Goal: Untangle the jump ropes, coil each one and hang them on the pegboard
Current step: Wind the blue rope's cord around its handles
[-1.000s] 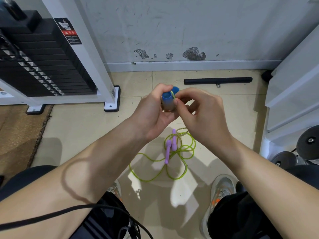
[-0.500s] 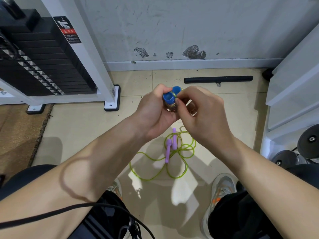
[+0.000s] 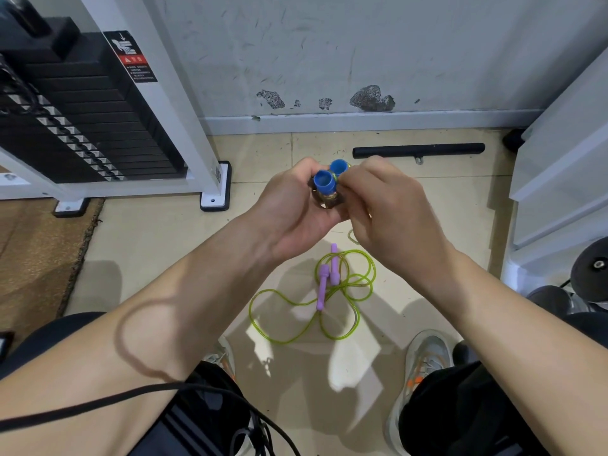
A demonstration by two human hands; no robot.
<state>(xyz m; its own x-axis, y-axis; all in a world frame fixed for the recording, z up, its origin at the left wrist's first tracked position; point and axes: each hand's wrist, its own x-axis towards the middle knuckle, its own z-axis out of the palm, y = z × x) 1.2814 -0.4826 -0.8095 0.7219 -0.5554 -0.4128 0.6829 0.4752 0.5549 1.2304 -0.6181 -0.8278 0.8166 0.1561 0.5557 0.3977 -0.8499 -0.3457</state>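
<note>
Above the tiled floor (image 3: 148, 245), both hands are meeting close together. Left hand (image 3: 292, 212) is gripping two blue handles (image 3: 324, 182), side by side, ends up. Right hand (image 3: 391, 222) is pinching at the same handles with curled fingertips; any rope wound there is mostly hidden. Below, a green rope (image 3: 345, 284) with purple handles (image 3: 324, 284) is lying in loose loops between two shoes (image 3: 424, 360). A black bar (image 3: 418, 150) is lying near the wall.
</note>
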